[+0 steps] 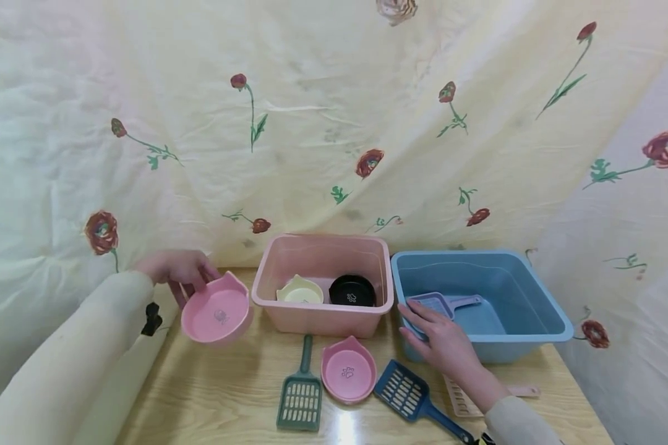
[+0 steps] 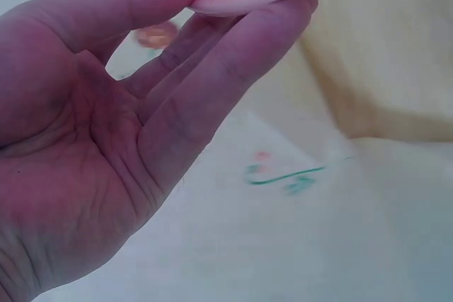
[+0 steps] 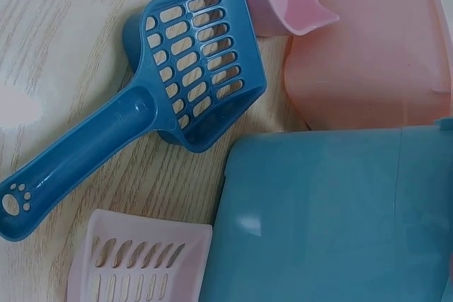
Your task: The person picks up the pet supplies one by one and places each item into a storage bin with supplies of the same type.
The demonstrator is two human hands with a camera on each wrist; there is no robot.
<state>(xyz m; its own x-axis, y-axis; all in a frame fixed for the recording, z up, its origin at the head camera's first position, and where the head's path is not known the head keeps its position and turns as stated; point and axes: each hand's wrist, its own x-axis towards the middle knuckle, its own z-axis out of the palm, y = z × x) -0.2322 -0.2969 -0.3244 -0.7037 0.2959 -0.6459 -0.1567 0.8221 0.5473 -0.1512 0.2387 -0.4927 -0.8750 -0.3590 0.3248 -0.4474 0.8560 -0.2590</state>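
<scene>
Pink and smooth, one cat-eared bowl (image 1: 216,315) is pinched by the rim in the person's left hand (image 1: 180,272), thumb on the inner side and fingers against the outside, as the left wrist view shows. It hangs out beyond the fingertips, tipped so its inside shows, with the hand at its far-left edge and the wooden table (image 1: 211,389) below. Across from it, the right hand (image 1: 436,337) reaches over the near-left corner of a blue bin (image 1: 523,339), fingers by the head of a lilac scoop (image 1: 448,304) lying inside; whether they close on anything I can't tell. Just beside the lifted bowl, between the two hands, stands a pink bin (image 1: 323,319) holding a cream bowl (image 1: 300,292) and a black bowl (image 1: 351,285). Nearer me on the tabletop lie a green scoop (image 1: 300,374), its handle towards the pink bin, then a second pink bowl (image 1: 347,364), then a dark blue scoop (image 1: 425,405) slanting away from it. Under the right wrist, a pale pink scoop (image 1: 526,391) is partly hidden. Flowered fabric (image 1: 312,123) hangs behind everything.
</scene>
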